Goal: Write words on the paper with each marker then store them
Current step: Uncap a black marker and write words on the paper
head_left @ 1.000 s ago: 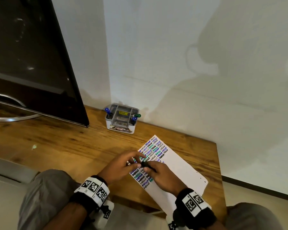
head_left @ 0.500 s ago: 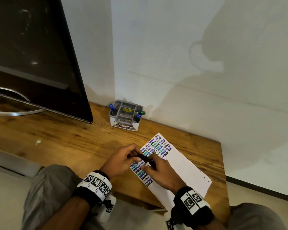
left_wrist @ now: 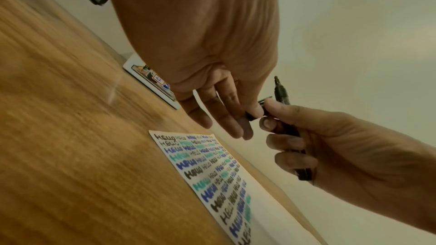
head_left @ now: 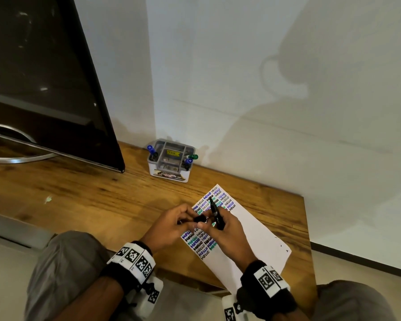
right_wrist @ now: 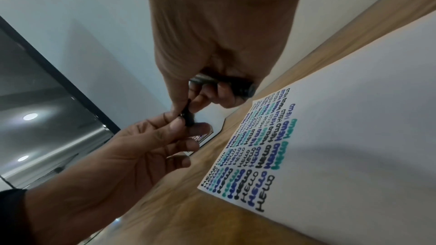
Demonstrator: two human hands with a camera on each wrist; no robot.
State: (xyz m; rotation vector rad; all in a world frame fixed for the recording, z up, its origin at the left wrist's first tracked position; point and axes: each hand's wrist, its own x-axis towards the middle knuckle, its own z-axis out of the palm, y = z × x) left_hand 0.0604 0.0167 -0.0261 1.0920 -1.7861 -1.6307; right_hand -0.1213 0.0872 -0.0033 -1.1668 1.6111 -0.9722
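A black marker (head_left: 215,212) is gripped in my right hand (head_left: 227,230), its bare tip pointing away toward the wall. Just to its left, my left hand (head_left: 171,224) pinches the black cap (head_left: 200,218) between thumb and fingers, apart from the marker. Both hands hover above the white paper (head_left: 248,230), which is covered with rows of "HELLO" in black, blue and teal. In the left wrist view the marker (left_wrist: 280,91) stands upright in the right hand (left_wrist: 354,146) beside the cap (left_wrist: 258,108). In the right wrist view the cap (right_wrist: 188,116) sits under the marker barrel (right_wrist: 226,83).
A small white organizer box (head_left: 169,174) holding blue and green markers stands against the wall behind the paper. A dark monitor (head_left: 44,77) on a metal stand fills the left of the wooden desk (head_left: 90,193). The desk ends at the right past the paper.
Both hands lifted off the paper. The left hand pulled the cap off the marker, which the right hand now holds with its tip exposed and pointing away.
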